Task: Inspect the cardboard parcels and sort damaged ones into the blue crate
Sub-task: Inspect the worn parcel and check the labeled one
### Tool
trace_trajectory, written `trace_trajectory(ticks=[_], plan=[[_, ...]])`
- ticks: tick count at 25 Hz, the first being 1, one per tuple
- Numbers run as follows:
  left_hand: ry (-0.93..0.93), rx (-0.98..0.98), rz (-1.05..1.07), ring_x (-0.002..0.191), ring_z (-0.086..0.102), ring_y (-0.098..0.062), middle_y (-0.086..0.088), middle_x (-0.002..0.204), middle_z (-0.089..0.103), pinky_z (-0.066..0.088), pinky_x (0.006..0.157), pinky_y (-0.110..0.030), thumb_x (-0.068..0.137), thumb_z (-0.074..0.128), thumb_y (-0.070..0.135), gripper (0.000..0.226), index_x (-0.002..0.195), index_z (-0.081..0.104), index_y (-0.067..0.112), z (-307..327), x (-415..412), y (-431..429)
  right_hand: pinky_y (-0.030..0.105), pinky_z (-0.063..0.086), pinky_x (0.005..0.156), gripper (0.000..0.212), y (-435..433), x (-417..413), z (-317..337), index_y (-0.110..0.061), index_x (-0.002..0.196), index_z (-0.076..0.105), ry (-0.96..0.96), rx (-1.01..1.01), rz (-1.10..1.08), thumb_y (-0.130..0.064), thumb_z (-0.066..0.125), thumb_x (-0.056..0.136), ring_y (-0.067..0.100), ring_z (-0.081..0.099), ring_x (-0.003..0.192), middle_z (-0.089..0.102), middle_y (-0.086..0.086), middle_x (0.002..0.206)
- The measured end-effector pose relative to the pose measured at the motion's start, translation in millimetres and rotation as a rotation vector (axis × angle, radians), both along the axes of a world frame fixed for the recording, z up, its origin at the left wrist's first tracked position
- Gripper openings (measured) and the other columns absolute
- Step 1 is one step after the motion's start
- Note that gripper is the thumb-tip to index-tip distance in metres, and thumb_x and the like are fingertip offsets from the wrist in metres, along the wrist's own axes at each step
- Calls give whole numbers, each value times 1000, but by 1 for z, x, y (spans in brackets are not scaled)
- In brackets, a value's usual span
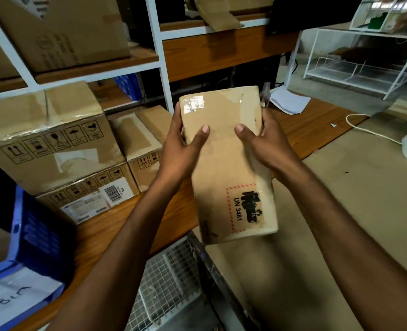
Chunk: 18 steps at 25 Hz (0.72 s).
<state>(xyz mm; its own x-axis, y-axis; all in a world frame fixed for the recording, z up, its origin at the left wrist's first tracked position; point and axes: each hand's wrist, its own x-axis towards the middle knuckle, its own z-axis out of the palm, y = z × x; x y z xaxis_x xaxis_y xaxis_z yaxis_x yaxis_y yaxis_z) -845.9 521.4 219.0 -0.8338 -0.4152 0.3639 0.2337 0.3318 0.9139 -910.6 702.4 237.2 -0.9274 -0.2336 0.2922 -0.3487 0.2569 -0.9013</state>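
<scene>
In mid-air over the near edge of the table [116, 235], parcel [224, 163]: a long tan cardboard box held between both hands, far end raised and near end toward the camera; glossy clear tape across the far end; a scuffed, peeled patch at the far right corner; a red-hatched label reading "UN 3481" on the near end; dark marks by the near left corner
Left arm: bare forearm rising from the lower left, wrist bent in toward the box
Left hand [183, 149]: palm against the left long side of the parcel; thumb laid flat across the front face; fingers wrapped round the back, only their tips showing at the far left edge; it grips the parcel
Right arm: bare forearm rising from the lower right, angled inward
Right hand [267, 144]: palm on the right long side; thumb across the front face, pointing at the left thumb, the two apart; fingers curled behind the edge, mostly hidden; it grips the parcel
Blue crate [30, 235]: on the table at the lower left, well apart from the parcel; a white sheet with handwriting at its near side
Boxes [49, 144]: taped cartons stacked on the table left of the hands, below the shelves
Wire basket [169, 283]: below the parcel, in front of the table edge
</scene>
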Motion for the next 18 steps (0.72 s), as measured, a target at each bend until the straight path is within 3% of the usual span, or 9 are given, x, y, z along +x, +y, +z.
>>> trace_trajectory(ticks=[3, 5, 8, 12, 16, 18], plan=[[-12, -91, 110, 132, 56, -10, 11, 149, 56, 56, 101, -52, 93, 73, 48, 75, 158, 36, 35, 1, -3, 0, 35, 53, 95, 52, -1, -5, -2, -27, 140, 49, 20, 38, -45, -38, 71, 95, 10, 62, 111, 63, -15, 122], [-54, -152, 148, 130, 57, -12, 11, 149, 56, 54, 102, -53, 91, 72, 56, 80, 158, 32, 38, 0, -2, 3, 44, 54, 99, 72, -3, -5, -2, -34, 142, 41, -29, 55, 5, -47, 79, 82, 15, 63, 117, 63, -13, 130], [-81, -201, 198, 129, 59, -15, 9, 148, 57, 54, 102, -53, 88, 71, 62, 83, 157, 33, 37, -1, -2, 7, 43, 55, 97, 82, -2, -10, 0, -32, 142, 39, -28, 71, -4, -43, 85, 75, 14, 62, 116, 62, -13, 130], [-124, -280, 157, 134, 56, -23, 6, 156, 49, 51, 103, -59, 80, 66, 78, 103, 160, 15, 38, -8, 0, 15, 47, 55, 99, 90, 0, -7, -4, -33, 141, 34, -17, 130, 51, -50, 87, 70, 20, 61, 121, 61, -8, 135], [-106, -169, 46, 127, 61, -18, 8, 149, 56, 57, 98, -55, 89, 71, 62, 87, 158, 24, 39, -11, 3, 7, 46, 57, 97, 48, 15, -10, -3, -30, 138, 50, -75, 27, 131, -32, 72, 95, 12, 68, 112, 68, -9, 126], [-101, -95, -32, 127, 61, -17, 5, 149, 56, 57, 99, -55, 99, 62, 53, 72, 160, 27, 38, -12, 5, 0, 44, 57, 95, 30, 18, -7, -1, -32, 133, 56, -53, 22, 128, -30, 59, 104, 7, 68, 107, 70, -11, 120]])
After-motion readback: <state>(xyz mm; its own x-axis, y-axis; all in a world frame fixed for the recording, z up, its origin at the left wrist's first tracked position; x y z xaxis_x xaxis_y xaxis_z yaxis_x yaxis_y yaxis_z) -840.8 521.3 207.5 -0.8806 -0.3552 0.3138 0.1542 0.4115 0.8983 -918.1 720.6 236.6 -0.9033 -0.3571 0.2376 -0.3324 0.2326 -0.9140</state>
